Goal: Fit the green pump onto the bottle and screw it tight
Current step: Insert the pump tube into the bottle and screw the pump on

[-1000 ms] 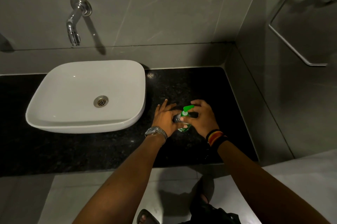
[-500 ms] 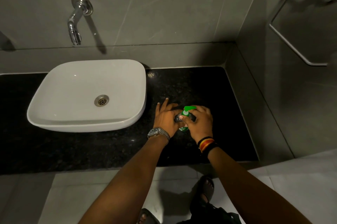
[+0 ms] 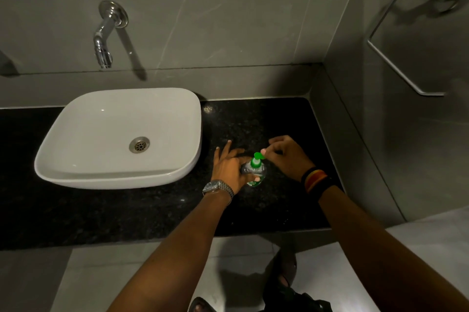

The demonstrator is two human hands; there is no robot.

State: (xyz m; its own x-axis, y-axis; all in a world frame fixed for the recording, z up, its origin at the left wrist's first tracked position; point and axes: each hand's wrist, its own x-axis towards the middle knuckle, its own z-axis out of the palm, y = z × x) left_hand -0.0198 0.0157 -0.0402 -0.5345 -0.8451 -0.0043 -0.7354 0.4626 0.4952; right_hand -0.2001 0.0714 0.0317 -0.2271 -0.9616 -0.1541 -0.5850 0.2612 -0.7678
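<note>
Bottle (image 3: 254,174) stands upright on the black counter (image 3: 266,121) right of the sink (image 3: 119,133), left hand (image 3: 229,167) clamped round it. Green pump (image 3: 257,159) sits on the neck; right hand (image 3: 286,155) pinches its head from just beside, ready to twist.

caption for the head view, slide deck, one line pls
Left hand steadies the bottle on the dark counter while right hand pinches the green pump.

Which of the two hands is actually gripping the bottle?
The left hand, the one with the watch, wraps the bottle. The right hand, wearing wristbands, only touches the green pump with its fingertips.
</note>
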